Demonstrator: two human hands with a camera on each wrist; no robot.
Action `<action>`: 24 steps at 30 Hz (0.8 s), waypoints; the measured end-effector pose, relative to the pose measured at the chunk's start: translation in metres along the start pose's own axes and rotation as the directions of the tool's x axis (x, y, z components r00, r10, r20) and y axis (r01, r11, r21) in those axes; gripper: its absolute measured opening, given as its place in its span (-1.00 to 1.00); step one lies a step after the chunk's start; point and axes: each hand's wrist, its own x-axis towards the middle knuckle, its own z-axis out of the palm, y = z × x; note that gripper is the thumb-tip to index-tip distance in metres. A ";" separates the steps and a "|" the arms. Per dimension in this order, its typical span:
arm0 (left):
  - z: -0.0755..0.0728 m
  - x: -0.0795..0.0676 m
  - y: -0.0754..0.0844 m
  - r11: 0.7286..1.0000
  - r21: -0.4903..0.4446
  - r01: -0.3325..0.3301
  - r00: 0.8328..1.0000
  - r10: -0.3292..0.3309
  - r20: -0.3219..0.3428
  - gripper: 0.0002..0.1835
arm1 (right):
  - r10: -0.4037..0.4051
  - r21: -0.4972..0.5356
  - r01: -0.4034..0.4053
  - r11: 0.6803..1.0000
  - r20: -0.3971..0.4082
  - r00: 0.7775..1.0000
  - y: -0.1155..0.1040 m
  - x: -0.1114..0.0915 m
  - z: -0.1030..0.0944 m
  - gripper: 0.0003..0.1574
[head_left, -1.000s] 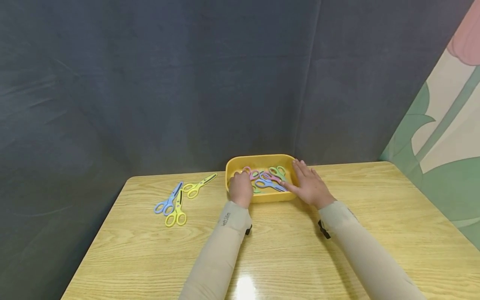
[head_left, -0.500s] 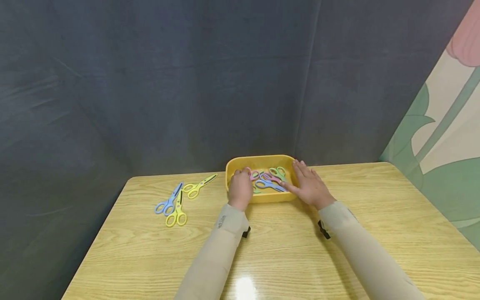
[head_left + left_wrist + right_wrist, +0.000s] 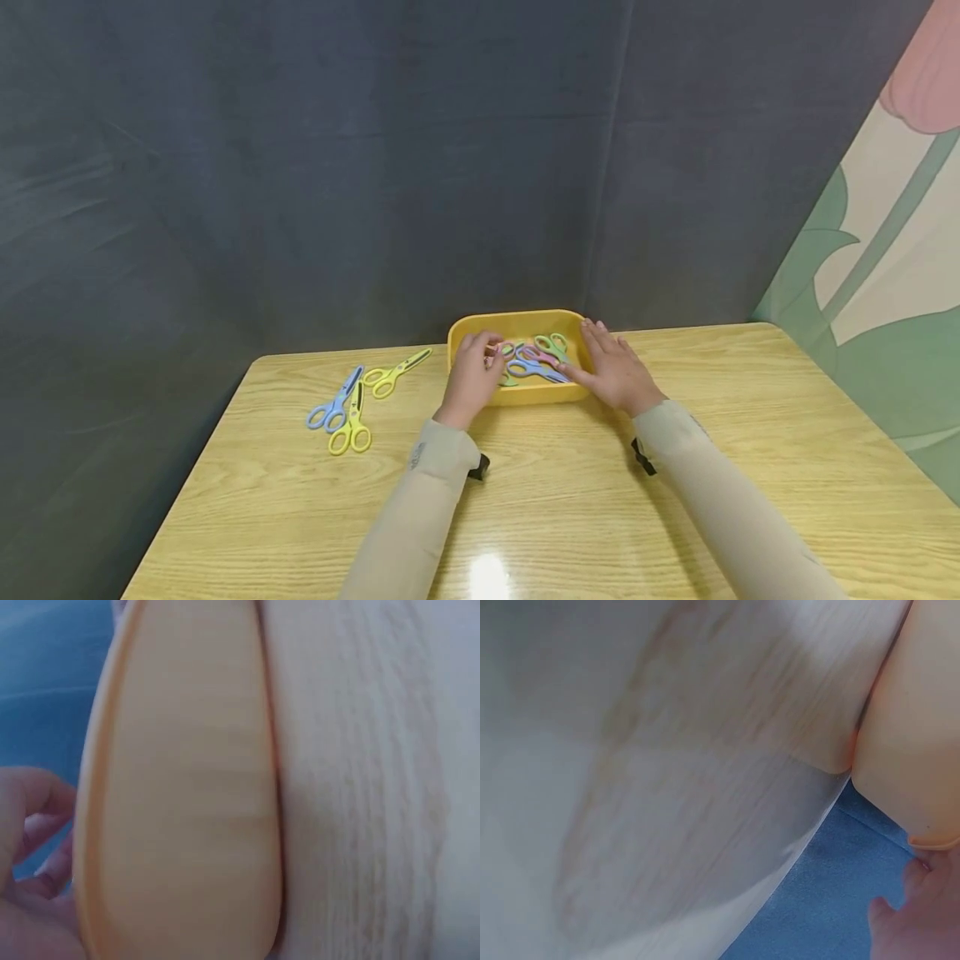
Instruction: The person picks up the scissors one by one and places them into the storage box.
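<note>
A yellow plastic box (image 3: pixel 517 317) holds several children's scissors. Blue scissors (image 3: pixel 536 369), pink scissors (image 3: pixel 538 356) and green scissors (image 3: pixel 552 343) lie overlapping in it. My left hand (image 3: pixel 471 375) reaches over the box's left end with bent fingers, around another pair of pink scissors (image 3: pixel 507 350) that it partly covers. Whether it pinches them is hidden. In the left wrist view, its fingers (image 3: pixel 45 791) curve behind the box wall. My right hand (image 3: pixel 618 371) rests on the right rim with straight fingers, the thumb reaching inside.
On the wooden table (image 3: pixel 555 500), left of the box, blue scissors (image 3: pixel 335 400) lie beside yellow scissors (image 3: pixel 352 425). More yellow scissors (image 3: pixel 397 372) point toward the box. A dark cloth (image 3: pixel 420 183) hangs behind, and a painted wall (image 3: pixel 885 275) stands at the right.
My left hand has turned and its wrist has shifted left, so the thumb and bent fingers now show apart. My right hand stays on the rim. The scissors on the table keep their places.
</note>
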 end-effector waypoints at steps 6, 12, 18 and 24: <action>-0.016 -0.010 -0.004 0.995 -0.100 -0.017 0.997 0.010 -0.076 -0.72 | -0.006 0.007 0.006 1.000 -0.007 1.000 -0.002 0.001 0.002 0.17; -0.038 -0.022 -0.011 0.997 -0.081 -0.003 0.987 -0.010 -0.163 -0.70 | -0.011 0.015 0.011 1.000 0.003 1.000 -0.002 0.001 0.004 0.18; -0.055 -0.026 -0.022 0.997 0.045 0.061 0.979 -0.051 -0.197 -0.70 | -0.017 0.020 0.017 1.000 -0.001 1.000 -0.001 0.000 0.002 0.17; -0.073 -0.029 -0.035 0.979 0.128 0.157 0.966 -0.125 -0.228 -0.67 | -0.014 0.025 0.013 1.000 0.003 1.000 -0.003 -0.001 0.001 0.16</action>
